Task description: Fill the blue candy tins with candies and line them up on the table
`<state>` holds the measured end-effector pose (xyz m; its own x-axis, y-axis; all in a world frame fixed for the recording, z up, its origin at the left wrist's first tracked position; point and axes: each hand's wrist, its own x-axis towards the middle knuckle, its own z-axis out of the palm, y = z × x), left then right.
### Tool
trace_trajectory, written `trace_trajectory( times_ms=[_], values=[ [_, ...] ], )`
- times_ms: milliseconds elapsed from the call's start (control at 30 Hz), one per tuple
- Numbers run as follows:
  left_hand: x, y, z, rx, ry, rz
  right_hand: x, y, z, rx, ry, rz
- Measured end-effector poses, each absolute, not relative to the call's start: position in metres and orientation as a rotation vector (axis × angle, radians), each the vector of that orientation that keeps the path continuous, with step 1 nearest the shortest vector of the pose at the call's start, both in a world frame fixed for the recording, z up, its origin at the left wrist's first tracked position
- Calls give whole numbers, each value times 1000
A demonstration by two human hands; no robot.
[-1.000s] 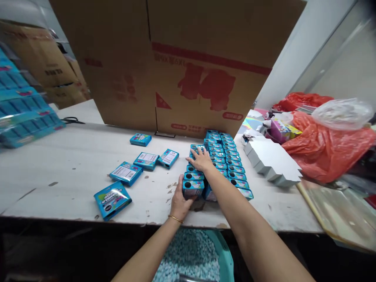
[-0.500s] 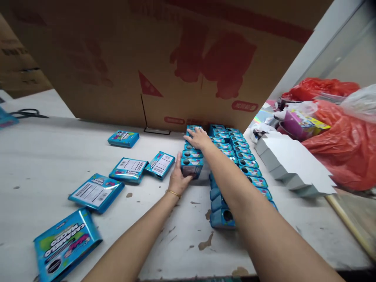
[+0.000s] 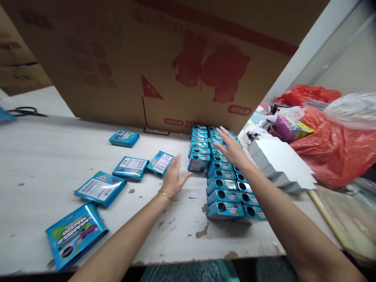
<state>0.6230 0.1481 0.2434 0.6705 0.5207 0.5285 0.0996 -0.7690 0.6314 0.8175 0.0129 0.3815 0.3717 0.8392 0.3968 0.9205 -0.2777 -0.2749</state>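
Several small blue boxes with round holes on top stand in rows [image 3: 223, 188] on a white table [image 3: 44, 164]. A shorter row [image 3: 199, 147] sits at their left, reaching back to the big cardboard box. My left hand [image 3: 173, 178] hovers open just left of that shorter row, fingers spread and a little blurred, holding nothing. My right hand [image 3: 230, 148] lies open over the middle rows, fingers stretched flat above the box tops.
A large cardboard box [image 3: 164, 62] stands at the back. Flat blue packets [image 3: 101, 188] lie scattered at the left, one [image 3: 75, 235] near the front edge. Scissors [image 3: 25, 112] lie far left. White folded cartons [image 3: 279, 160] and red plastic bags [image 3: 335, 145] sit at the right.
My left hand has let go of the shorter row's front box and drawn back left. My right hand has moved from that row's far end over to the middle rows.
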Motion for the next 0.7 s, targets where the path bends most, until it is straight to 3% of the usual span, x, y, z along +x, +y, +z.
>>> trace_trajectory(
  times_ms=[100, 267, 467, 600, 700],
  values=[
    [543, 170, 254, 2477, 772, 1109, 736, -98, 371, -2030, -1444, -209],
    [402, 170, 255, 2680, 1196, 853, 601, -222, 253, -2065, -1565, 534],
    [352, 127, 248, 2741, 1393, 412, 521, -243, 117, -2649, -1643, 707],
    [353, 113, 259, 2668, 1219, 416, 511, -247, 99, -2734, -1693, 495],
    [345, 89, 279, 2437, 1110, 555, 514, -258, 106, -2701, -1607, 598]
  ],
)
